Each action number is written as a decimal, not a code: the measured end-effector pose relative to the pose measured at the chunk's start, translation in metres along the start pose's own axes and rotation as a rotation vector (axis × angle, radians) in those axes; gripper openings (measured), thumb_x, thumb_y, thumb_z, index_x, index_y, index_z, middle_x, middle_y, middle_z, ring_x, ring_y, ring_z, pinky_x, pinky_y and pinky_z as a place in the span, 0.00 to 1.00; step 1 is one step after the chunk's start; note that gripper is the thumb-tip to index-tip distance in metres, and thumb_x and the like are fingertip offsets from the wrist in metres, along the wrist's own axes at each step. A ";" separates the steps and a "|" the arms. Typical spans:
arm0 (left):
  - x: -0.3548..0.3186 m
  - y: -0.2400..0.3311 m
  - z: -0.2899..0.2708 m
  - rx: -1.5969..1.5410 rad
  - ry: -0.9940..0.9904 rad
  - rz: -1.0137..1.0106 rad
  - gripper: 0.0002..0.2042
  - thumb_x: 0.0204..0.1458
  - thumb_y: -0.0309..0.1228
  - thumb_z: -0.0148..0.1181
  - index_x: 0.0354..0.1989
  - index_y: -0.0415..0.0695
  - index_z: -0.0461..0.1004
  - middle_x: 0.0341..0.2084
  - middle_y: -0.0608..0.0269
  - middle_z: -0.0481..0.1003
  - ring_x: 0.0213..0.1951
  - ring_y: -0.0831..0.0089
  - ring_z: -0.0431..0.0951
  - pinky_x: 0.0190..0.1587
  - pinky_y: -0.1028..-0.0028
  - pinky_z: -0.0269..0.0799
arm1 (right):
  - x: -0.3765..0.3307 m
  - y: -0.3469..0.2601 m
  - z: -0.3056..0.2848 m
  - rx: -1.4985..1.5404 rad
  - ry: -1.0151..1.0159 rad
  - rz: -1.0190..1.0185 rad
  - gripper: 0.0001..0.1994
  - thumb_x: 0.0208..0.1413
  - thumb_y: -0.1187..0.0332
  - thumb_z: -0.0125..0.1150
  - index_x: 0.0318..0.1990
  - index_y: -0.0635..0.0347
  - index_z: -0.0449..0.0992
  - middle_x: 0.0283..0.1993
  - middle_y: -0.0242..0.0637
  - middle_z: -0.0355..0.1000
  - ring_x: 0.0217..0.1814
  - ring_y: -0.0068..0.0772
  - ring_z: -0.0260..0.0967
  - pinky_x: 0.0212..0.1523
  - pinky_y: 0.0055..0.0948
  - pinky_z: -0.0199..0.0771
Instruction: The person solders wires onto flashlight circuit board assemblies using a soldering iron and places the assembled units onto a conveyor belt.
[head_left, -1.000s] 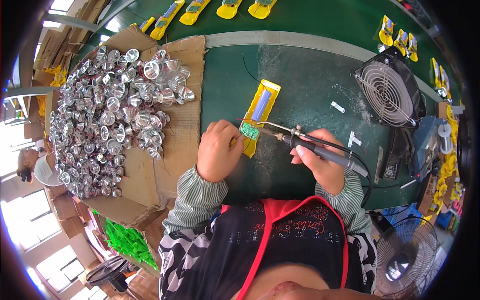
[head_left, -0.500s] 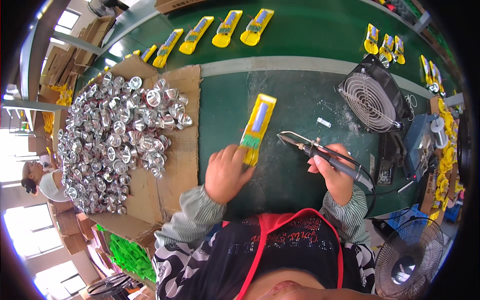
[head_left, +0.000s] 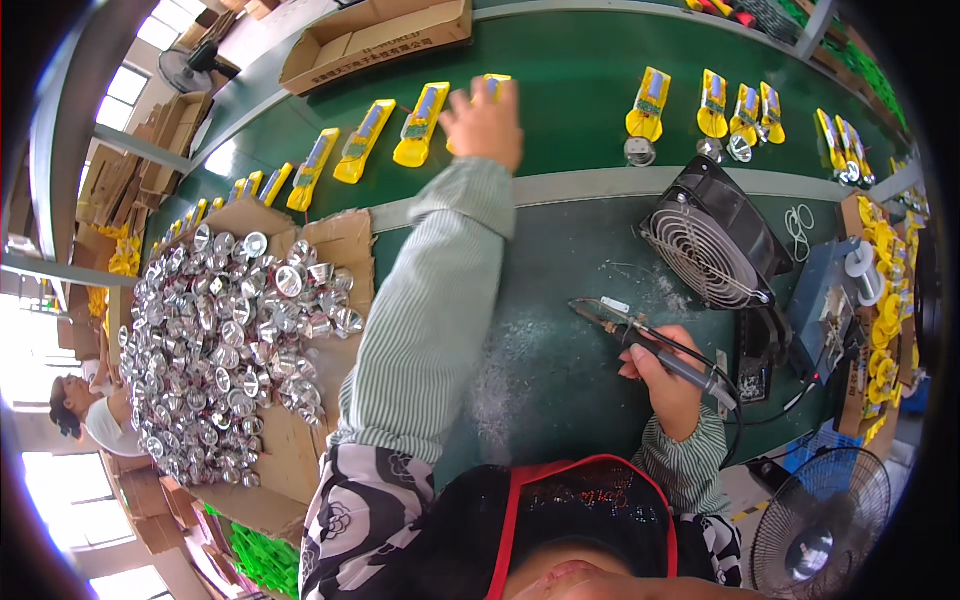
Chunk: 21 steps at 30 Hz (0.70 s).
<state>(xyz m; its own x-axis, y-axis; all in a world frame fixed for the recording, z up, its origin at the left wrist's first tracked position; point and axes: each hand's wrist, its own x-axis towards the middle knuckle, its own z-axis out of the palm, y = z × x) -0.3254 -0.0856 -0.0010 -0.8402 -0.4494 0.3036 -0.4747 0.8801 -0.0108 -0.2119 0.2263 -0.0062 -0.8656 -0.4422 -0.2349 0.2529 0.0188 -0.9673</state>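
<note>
My left hand (head_left: 484, 128) reaches across the bench to the green belt, fingers spread over a yellow torch housing (head_left: 492, 80). Most of that housing is hidden under the hand, and I cannot see whether it is gripped. In my right hand (head_left: 668, 382) is a soldering iron (head_left: 655, 350) with a dark handle, a thin metal tube along its side and its tip pointing up-left. A small white piece (head_left: 616, 304) lies just beyond the tip. To the right on the belt lies another yellow housing (head_left: 649, 100), with a silver reflector (head_left: 639, 151) at its near end.
A cardboard sheet (head_left: 345, 250) bears a heap of silver reflectors (head_left: 235, 330) at left. A black fan with a round grille (head_left: 705, 255) and a solder station (head_left: 825, 300) stand at right. More yellow housings (head_left: 365, 140) line the belt, near an open carton (head_left: 380, 45).
My left hand has let go of the yellow housing it held over the bench and moved forward to the belt. Another housing now lies at the belt's right. My right hand keeps the soldering iron.
</note>
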 end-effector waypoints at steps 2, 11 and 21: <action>0.005 -0.026 0.007 -0.034 -0.168 -0.092 0.31 0.47 0.35 0.61 0.60 0.54 0.56 0.57 0.51 0.61 0.52 0.49 0.70 0.52 0.53 0.68 | 0.001 -0.002 0.005 -0.012 -0.036 0.001 0.08 0.53 0.76 0.57 0.39 0.68 0.66 0.29 0.42 0.74 0.25 0.26 0.72 0.28 0.22 0.75; -0.103 -0.041 -0.019 -0.223 -0.040 0.067 0.31 0.43 0.30 0.59 0.60 0.51 0.57 0.46 0.50 0.63 0.36 0.53 0.74 0.37 0.62 0.75 | -0.010 -0.009 0.011 -0.018 -0.062 -0.060 0.08 0.52 0.77 0.57 0.39 0.69 0.67 0.31 0.43 0.74 0.28 0.26 0.73 0.31 0.22 0.75; -0.305 -0.061 -0.105 -0.399 -0.213 0.066 0.26 0.41 0.30 0.63 0.53 0.46 0.66 0.49 0.49 0.64 0.40 0.54 0.72 0.44 0.62 0.72 | -0.032 -0.007 0.033 -0.081 -0.136 -0.108 0.08 0.53 0.76 0.54 0.40 0.68 0.66 0.29 0.45 0.73 0.23 0.28 0.71 0.27 0.23 0.74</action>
<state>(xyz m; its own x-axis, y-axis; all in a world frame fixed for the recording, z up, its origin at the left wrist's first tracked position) -0.0122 0.0138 0.0070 -0.9201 -0.3755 0.1113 -0.3157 0.8793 0.3567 -0.1717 0.2108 0.0112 -0.8180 -0.5627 -0.1196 0.1213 0.0345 -0.9920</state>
